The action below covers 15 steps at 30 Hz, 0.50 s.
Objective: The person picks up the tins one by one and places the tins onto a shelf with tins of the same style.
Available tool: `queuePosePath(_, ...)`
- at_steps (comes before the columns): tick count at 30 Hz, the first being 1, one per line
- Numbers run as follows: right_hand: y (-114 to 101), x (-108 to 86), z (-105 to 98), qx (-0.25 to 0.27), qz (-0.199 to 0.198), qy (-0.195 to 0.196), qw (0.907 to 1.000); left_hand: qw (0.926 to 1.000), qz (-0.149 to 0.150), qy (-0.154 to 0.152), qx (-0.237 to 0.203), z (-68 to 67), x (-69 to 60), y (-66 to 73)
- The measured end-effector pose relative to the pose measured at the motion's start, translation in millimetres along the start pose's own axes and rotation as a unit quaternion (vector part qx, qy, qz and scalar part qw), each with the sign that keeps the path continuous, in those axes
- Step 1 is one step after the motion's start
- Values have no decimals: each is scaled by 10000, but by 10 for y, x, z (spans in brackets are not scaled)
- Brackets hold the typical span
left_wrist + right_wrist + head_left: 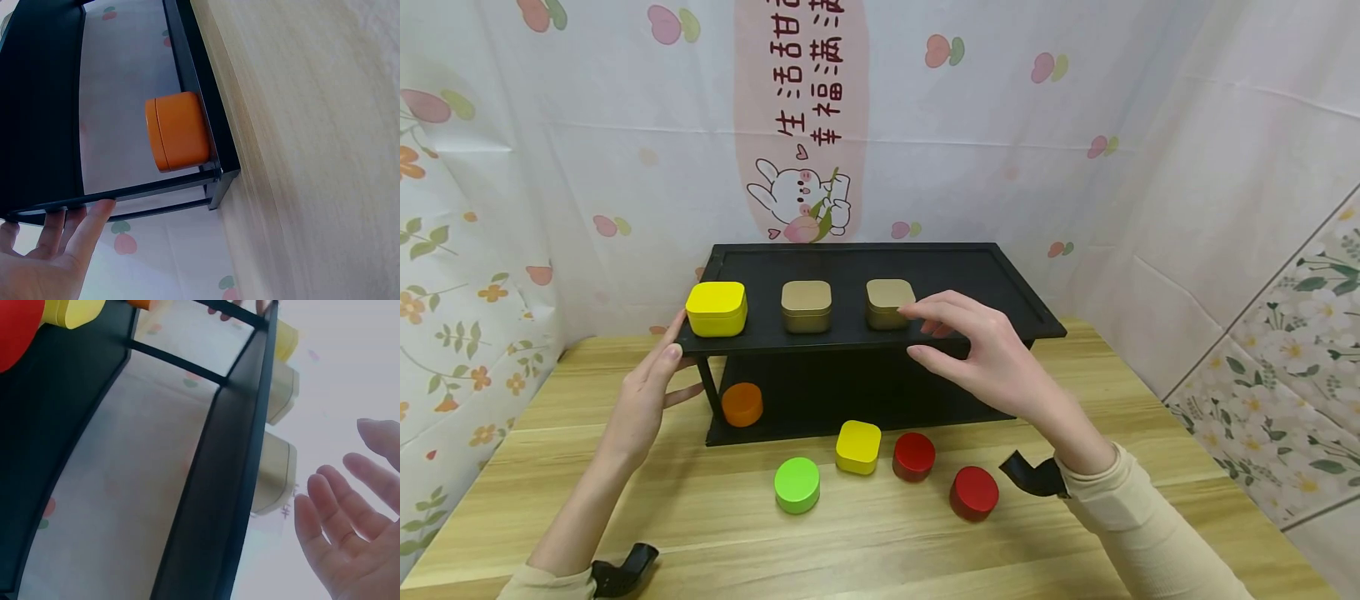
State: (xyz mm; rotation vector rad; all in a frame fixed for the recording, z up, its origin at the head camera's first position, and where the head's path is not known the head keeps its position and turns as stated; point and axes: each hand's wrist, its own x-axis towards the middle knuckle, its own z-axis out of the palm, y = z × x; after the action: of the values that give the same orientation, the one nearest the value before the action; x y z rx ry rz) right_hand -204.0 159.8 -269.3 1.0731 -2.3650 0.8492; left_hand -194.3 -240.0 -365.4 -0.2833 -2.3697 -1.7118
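Observation:
A black two-tier shelf (850, 340) stands on the table. On its top a yellow rounded-square box (718, 310), a gold box (807, 307) and another gold box (889, 302) form a row. My left hand (643, 396) touches the left end of the top tier, fingers mostly straight along its edge (37, 211). My right hand (977, 346) hovers beside the right-hand gold box (275, 474), fingers loosely bent. In the right wrist view a gap shows between that hand (350, 531) and the box, and nothing is in it.
An orange tin (181, 131) sits at the left of the lower tier. Before the shelf lie a green round tin (797, 485), a yellow box (858, 447), a red round tin (913, 457) and another red tin (974, 493). Patterned cloth (962, 167) hangs behind.

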Motion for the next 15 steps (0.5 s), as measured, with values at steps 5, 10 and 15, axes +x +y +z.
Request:
queuePosePath(5,-18,-3,63,124,-35,-159,9998,10000,-1,16,-21,-2,0,-5)
queuePosePath(10,-38,-10,130,220,-31,-370,9991,10000,2,9,-47,-3,-2,-8)
queuePosePath(15,-50,-24,204,278,-122,-441,9986,10000,24,-6,-50,-5,-1,-7)
